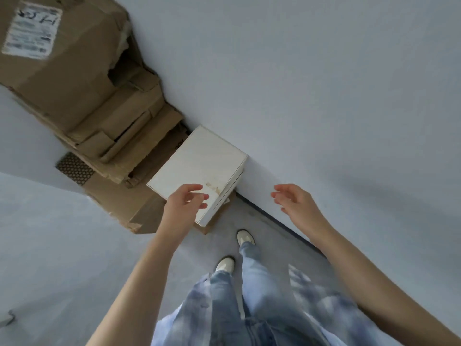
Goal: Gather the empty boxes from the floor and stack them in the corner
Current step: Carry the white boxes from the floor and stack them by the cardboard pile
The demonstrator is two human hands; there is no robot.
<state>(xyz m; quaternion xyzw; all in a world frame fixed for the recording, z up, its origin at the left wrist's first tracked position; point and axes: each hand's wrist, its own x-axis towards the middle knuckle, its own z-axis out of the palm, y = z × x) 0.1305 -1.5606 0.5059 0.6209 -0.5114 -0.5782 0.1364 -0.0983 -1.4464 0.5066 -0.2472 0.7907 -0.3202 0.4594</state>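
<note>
A white box [199, 166] lies flat on top of a low brown box [119, 203] beside the wall, with a brownish stain near its front edge. Left of it, a stack of brown cardboard boxes [82, 78] fills the corner; the top one bears a white label [31, 31]. My left hand [185, 203] hovers over the white box's near corner with loosely bent fingers, holding nothing. My right hand [294, 201] is in the air to the right of the box, in front of the wall, fingers relaxed and empty.
A pale wall [324, 96] runs along the right, meeting the grey floor [74, 258] at a dark baseboard line [279, 221]. My feet in light shoes [245, 237] stand just before the boxes. A small object [7, 318] lies at the lower left edge.
</note>
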